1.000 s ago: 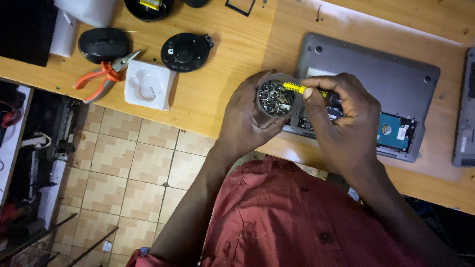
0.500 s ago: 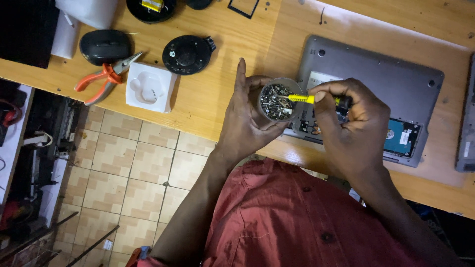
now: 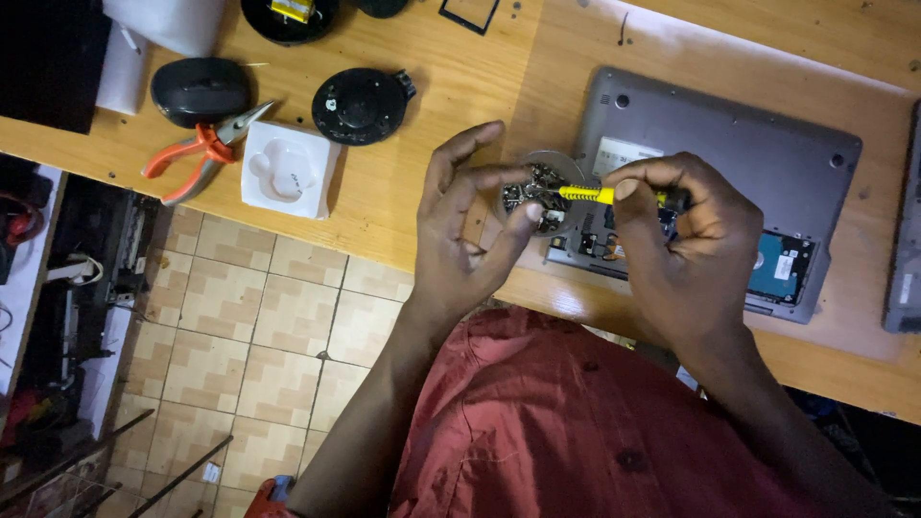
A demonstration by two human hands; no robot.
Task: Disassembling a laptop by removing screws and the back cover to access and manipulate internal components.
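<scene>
My left hand [image 3: 460, 235] holds a small round clear container [image 3: 539, 189] filled with screws and small metal parts, thumb and fingers spread around its rim. A yellow-handled screwdriver [image 3: 587, 195] is gripped in my right hand [image 3: 686, 249], and its tip reaches into the container. Both hands hover over the near edge of an upside-down grey laptop [image 3: 739, 144] whose bottom panel is partly open, with a hard drive [image 3: 782, 269] and circuit board showing.
On the wooden desk [image 3: 451, 77] lie orange-handled pliers [image 3: 197, 149], a white moulded tray [image 3: 288, 168], a black round part [image 3: 360, 104], a black mouse [image 3: 200, 91] and another device at the right edge [image 3: 905, 240]. Tiled floor lies below left.
My left hand has opened its fingers wider around the container. The screwdriver tip has gone deeper among the screws.
</scene>
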